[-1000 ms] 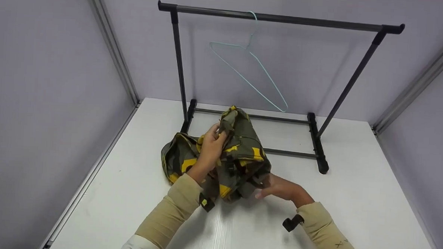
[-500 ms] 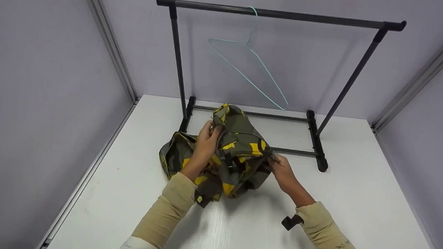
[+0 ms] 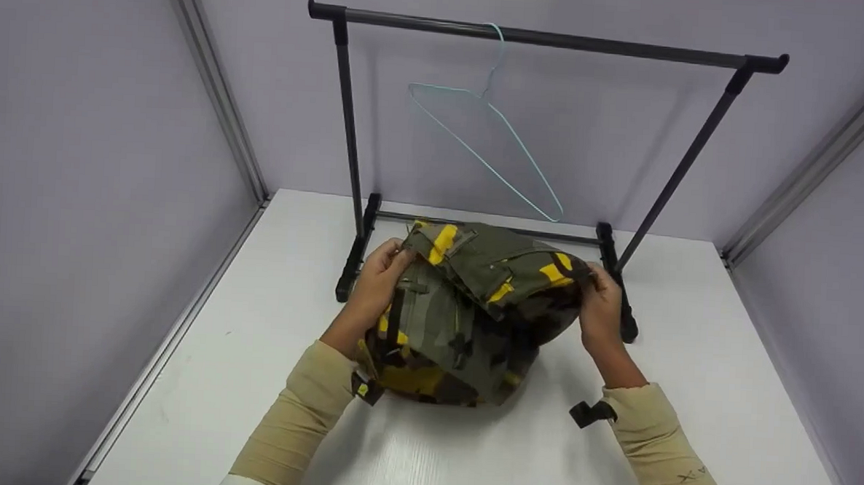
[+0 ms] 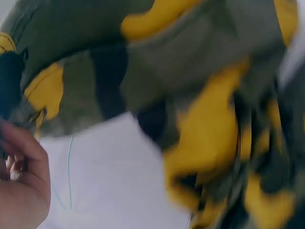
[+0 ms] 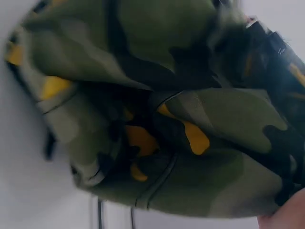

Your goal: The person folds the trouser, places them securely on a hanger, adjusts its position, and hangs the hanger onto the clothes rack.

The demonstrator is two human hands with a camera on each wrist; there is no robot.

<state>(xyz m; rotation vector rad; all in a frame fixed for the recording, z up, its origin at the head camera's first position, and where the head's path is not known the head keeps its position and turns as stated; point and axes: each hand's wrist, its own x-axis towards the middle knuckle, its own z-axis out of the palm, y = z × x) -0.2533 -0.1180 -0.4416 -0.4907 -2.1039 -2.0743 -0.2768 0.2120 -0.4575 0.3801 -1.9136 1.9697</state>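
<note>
A camouflage garment (image 3: 428,330) in green, yellow and black is bunched over the white table in the head view, with its lower folds hanging toward the near side. My left hand (image 3: 375,287) pinches its upper left edge between thumb and fingers. At the upper right corner, my right hand (image 3: 602,308) grips the cloth, so the top edge is spread between both hands. The left wrist view shows my left fingers (image 4: 24,157) at the end of a cloth band. Dark folds and an opening of the garment (image 5: 214,186) fill the right wrist view; most of that hand is hidden.
Behind the garment stands a black clothes rack (image 3: 623,50), its base partly covered by the cloth. From its top bar hangs a thin mint-green hanger (image 3: 513,133). Pale panels enclose the white table (image 3: 731,401) on the left, back and right.
My right hand has moved up and right, taking hold of the garment's right corner. The left hand has shifted left, and the garment is spread wider, its upper edge now stretched between the hands.
</note>
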